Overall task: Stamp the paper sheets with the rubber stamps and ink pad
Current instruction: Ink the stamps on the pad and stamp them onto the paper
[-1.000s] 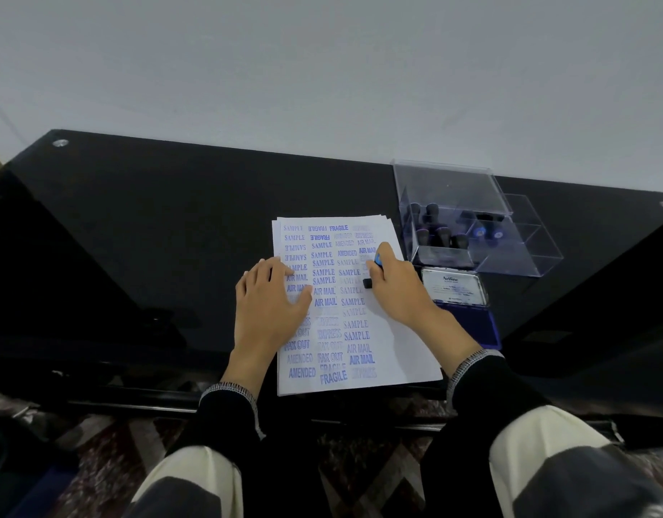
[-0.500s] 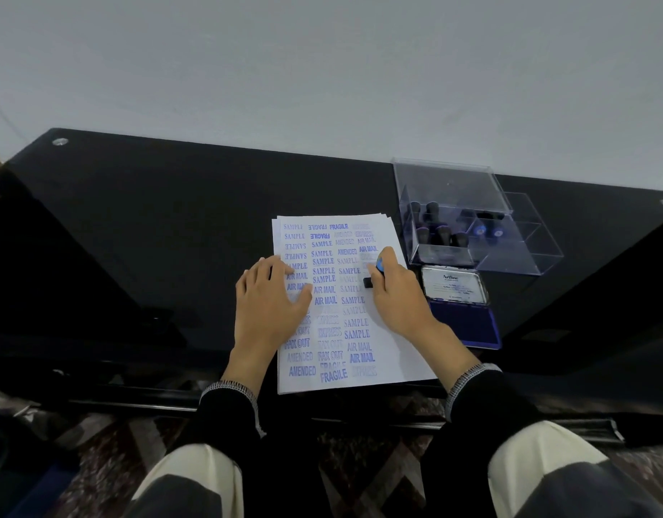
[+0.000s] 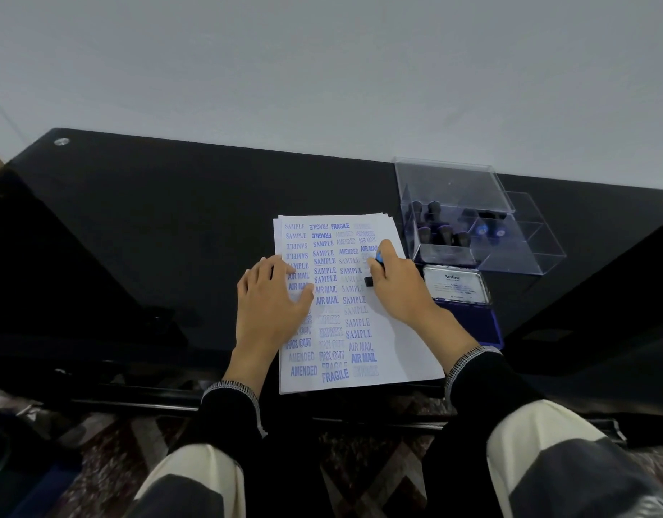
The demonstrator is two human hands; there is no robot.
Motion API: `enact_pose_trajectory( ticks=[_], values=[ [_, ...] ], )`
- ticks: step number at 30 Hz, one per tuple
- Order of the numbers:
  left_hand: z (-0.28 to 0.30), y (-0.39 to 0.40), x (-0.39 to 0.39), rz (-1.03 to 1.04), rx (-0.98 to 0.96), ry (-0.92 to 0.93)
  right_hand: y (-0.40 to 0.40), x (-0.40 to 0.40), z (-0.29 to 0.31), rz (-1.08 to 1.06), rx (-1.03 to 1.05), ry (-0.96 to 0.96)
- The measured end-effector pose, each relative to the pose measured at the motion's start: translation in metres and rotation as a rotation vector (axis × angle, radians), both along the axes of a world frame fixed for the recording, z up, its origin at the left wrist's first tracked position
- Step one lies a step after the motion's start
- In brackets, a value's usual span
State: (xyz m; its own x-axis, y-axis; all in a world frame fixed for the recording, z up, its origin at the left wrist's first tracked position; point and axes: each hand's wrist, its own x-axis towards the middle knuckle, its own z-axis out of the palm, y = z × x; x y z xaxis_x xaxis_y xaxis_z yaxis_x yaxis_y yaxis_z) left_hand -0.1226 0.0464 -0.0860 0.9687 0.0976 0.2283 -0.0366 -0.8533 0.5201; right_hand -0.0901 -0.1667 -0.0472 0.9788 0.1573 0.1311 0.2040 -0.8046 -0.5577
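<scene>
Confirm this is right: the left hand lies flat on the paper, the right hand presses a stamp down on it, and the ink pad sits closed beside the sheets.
Not quite: the head view shows the ink pad open, lid raised.

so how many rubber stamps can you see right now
About 8: one gripped by the right hand on the paper sheets, roughly seven in the clear box; tinted walls may hide more.

A glossy black table (image 3: pixel 173 226) stands against a pale wall (image 3: pixel 322 69), patterned carpet (image 3: pixel 360 480) below.
</scene>
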Motion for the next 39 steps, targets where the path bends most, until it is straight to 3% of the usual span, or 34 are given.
enact_pose_trajectory(
  ticks=[15,27,39],
  values=[
    [0.001,-0.001,-0.001,0.000,-0.004,-0.022,0.002,-0.023,-0.014,-0.024,0.083,-0.135],
    [0.002,-0.001,-0.001,-0.001,-0.004,-0.006,0.002,0.010,0.010,0.005,-0.002,0.094],
    [0.003,-0.001,-0.001,-0.004,-0.008,-0.009,0.002,-0.019,-0.008,0.005,0.113,-0.117]
  ],
)
